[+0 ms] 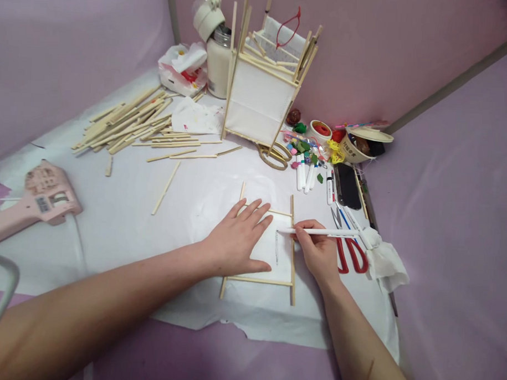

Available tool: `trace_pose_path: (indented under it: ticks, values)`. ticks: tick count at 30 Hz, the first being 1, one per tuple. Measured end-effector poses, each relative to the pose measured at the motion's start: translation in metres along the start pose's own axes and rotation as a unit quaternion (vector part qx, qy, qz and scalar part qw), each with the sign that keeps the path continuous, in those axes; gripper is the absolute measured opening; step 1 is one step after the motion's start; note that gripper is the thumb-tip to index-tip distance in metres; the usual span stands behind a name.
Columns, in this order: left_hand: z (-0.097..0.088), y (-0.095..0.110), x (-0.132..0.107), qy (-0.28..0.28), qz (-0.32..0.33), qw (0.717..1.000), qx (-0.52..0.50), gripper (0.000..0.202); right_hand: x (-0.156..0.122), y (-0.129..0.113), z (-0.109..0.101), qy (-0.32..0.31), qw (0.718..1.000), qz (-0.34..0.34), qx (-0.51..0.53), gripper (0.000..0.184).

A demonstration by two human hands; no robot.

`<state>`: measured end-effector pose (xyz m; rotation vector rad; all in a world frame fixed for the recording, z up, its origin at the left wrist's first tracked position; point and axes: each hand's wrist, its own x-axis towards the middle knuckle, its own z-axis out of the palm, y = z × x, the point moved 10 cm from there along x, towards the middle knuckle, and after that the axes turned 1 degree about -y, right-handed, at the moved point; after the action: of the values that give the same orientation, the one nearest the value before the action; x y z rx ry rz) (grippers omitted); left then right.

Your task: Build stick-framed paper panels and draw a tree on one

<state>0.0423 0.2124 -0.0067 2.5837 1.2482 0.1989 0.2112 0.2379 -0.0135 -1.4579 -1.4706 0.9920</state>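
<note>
1. The left hand point(235, 239) lies flat, and its grip is spread, with the fingers toward 1 o'clock. It presses on a white panel point(271, 257) inside a flat frame of wooden sticks point(292, 252).
2. The right hand point(315, 253) has its grip pressed together, and it pinches a white pen point(318, 231). The pen lies almost level, and its tip is over the panel's upper left part. I cannot tell if the tip touches.
3. The frame lies at 6 o'clock on a white paper sheet point(123, 218), between both hands.
4. At 12 o'clock stands a tall stick frame with white panels point(259, 101).
5. At 10 o'clock is a pile of loose wooden sticks point(123, 121), and at 9 o'clock is a pink hot glue gun point(41, 196).
6. At 3 o'clock, just beside the right hand, are red-handled scissors point(351, 254) and a crumpled tissue point(384, 261).
</note>
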Motion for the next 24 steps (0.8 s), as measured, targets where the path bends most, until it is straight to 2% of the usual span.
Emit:
trace_pose_path:
  ticks: [24]
  values:
    - [0.0004, 0.0003, 0.0003, 0.008, 0.003, 1.000, 0.004, 0.100, 0.0000, 0.0002, -0.0006, 0.004, 1.000, -0.005, -0.005, 0.015]
